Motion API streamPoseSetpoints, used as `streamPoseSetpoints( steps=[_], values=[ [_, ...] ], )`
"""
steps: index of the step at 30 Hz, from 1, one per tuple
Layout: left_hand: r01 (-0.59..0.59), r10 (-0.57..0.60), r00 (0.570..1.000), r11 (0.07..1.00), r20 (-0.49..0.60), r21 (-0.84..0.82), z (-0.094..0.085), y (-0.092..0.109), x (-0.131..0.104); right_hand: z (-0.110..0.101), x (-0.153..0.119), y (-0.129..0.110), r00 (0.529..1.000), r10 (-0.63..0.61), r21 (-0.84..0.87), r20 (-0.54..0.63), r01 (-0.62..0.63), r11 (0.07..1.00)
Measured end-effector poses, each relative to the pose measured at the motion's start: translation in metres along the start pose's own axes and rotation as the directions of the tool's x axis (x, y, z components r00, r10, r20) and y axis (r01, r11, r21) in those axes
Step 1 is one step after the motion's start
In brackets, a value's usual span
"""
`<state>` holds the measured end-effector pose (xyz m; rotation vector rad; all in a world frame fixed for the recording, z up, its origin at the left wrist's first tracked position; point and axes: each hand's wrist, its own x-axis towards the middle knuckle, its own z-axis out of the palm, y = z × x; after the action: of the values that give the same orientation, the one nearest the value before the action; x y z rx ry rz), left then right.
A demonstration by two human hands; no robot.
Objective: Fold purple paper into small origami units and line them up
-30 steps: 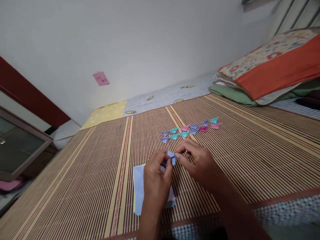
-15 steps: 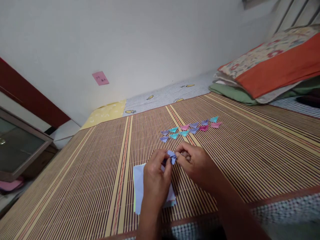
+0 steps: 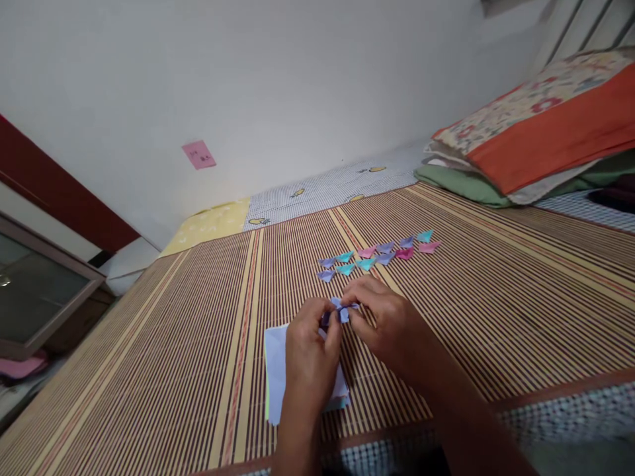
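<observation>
A small folded piece of blue-violet paper (image 3: 341, 311) is pinched between my two hands, above the striped mat. My left hand (image 3: 313, 340) grips its left side with thumb and fingers. On its right side, the thumb and fingertips of my right hand (image 3: 380, 311) close on the paper. Below my left hand lies a stack of paper sheets (image 3: 276, 370), pale violet on top, partly hidden by that hand and wrist. Beyond my hands, several small folded paper boats (image 3: 366, 264) in violet, turquoise and pink stand in two rows.
The striped bamboo mat (image 3: 198, 344) covers the bed. Folded bedding (image 3: 540, 132) with an orange border is piled at the far right. A pink note (image 3: 199, 155) is stuck on the white wall (image 3: 297, 86). A glass-fronted cabinet (image 3: 44, 284) stands at the left.
The folded paper has opened out sideways between my fingers. My right hand has shifted slightly, its fingers now reaching over the paper's right end. The boats and the stack have stayed put.
</observation>
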<state>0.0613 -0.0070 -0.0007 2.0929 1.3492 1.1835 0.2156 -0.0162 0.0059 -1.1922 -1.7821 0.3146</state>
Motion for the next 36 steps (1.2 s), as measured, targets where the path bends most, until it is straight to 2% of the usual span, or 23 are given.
streamPoseSetpoints(
  steps=[11,16,21,36],
  values=[
    [-0.056,0.056,0.998,0.997,0.003,0.052,0.0012,0.0,0.0007,-0.0011,-0.0003,-0.0038,0.999,-0.036,-0.073,0.001,0.036,0.997],
    [-0.059,0.059,0.998,0.995,0.002,0.077,0.0009,-0.0007,0.0013,0.0001,-0.0014,-0.0035,1.0,-0.001,-0.102,0.026,0.003,0.995],
    [-0.02,0.02,1.0,1.0,0.007,0.019,0.001,-0.0013,0.0001,0.003,-0.0031,-0.0032,1.0,0.024,-0.143,0.005,-0.023,0.989],
    [-0.017,0.018,1.0,0.999,0.02,-0.031,0.0002,-0.0024,0.0013,0.0071,-0.0029,-0.0032,1.0,-0.003,-0.232,-0.006,0.001,0.973]
  ],
)
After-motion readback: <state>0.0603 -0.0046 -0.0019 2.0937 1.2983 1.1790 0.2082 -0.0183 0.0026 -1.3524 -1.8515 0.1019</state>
